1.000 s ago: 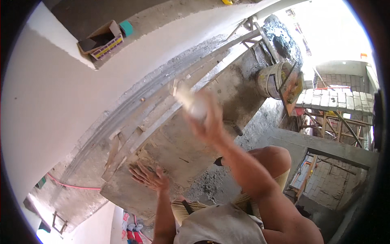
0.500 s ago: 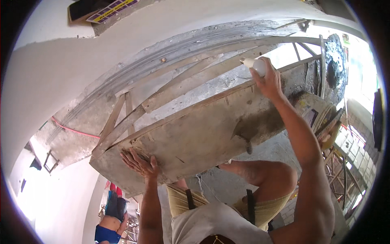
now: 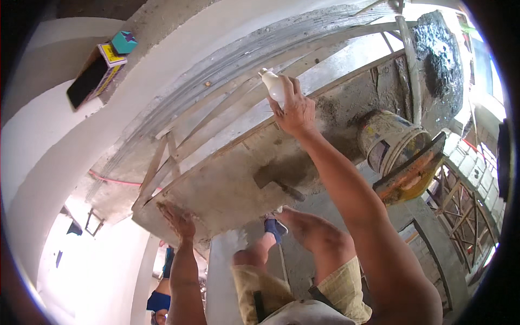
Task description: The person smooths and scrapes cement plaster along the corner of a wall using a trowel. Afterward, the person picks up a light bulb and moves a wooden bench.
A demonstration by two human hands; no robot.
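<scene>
A white light bulb is in my right hand, gripped by its rounded end with the metal base pointing up and to the left. This hand is raised over the far edge of a wide, cement-stained wooden plank. My left hand lies flat with fingers stretched out on the plank's left end, holding nothing. Between the hands, a trowel rests on the plank, its blade hard to tell from the damp patch.
To the right, a dirty bucket stands on the plank beside an orange-and-yellow stained board. Slanted wooden braces run behind the plank. Boxes sit on an upper-left ledge. Another person is at lower left, below the plank.
My right hand has moved left along the plank's far edge, carrying the bulb. My left hand stays on the plank. The view has shifted, showing more of the bucket and the upper-left boxes.
</scene>
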